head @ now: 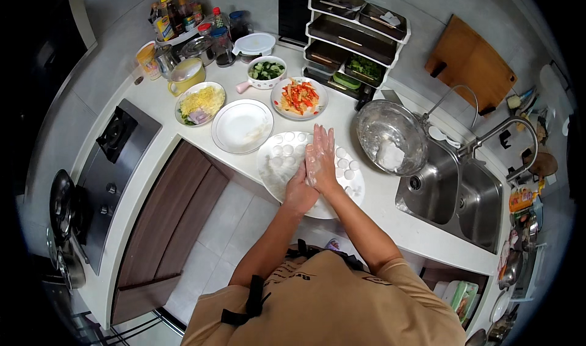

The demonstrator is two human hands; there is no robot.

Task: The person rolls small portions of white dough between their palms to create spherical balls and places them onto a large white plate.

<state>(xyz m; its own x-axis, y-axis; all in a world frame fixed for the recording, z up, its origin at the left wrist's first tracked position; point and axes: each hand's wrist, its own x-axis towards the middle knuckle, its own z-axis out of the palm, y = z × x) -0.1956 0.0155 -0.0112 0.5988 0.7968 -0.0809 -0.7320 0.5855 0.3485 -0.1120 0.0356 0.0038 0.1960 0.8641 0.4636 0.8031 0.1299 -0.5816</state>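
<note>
My right hand (321,160), dusted with white flour, lies flat against my left hand (301,188), palm to palm, above a large white plate (270,181). Whether anything sits between the palms is hidden. Small white dough balls (288,149) rest on the floured plate, on both sides of my hands. To the right stands a metal bowl (366,131), tilted and smeared with flour, with a lump of white dough (391,156) in it. An empty-looking white plate (242,121) with flour traces is at the left.
Behind are a plate of cut red and pale vegetables (300,97), a bowl of chopped greens (266,70) and a plate of yellow shreds (201,102). A steel double sink (435,186) is right, a gas hob (116,163) left. A drawer rack (352,35) stands behind.
</note>
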